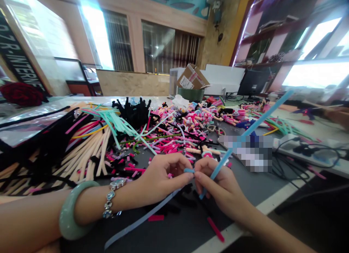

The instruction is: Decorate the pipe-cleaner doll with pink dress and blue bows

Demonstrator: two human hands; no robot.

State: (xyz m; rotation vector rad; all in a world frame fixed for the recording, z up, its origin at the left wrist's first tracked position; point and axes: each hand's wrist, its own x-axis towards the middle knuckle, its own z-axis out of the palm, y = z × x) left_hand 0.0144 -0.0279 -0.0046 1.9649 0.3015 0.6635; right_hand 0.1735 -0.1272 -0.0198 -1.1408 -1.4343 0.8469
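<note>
My left hand (166, 178), with a green bangle and a bracelet on its wrist, pinches a small blue piece (189, 170) between thumb and fingers. My right hand (218, 180) meets it there, its thumb and finger closed at the piece's right end. A long light-blue pipe cleaner (245, 134) crosses the right hand and slants up to the right. From under the left hand a pale blue strip (144, 218) runs down to the front left. Whether these blue parts are joined is hidden by the fingers.
Beige pipe cleaners (89, 154), black ones (133, 113) and mint ones (117, 122) lie at the left. Pink cut pieces and small figures (199, 116) cover the middle. A blue glue gun (249, 127), cables (283, 162) and a power strip (316, 154) are at the right.
</note>
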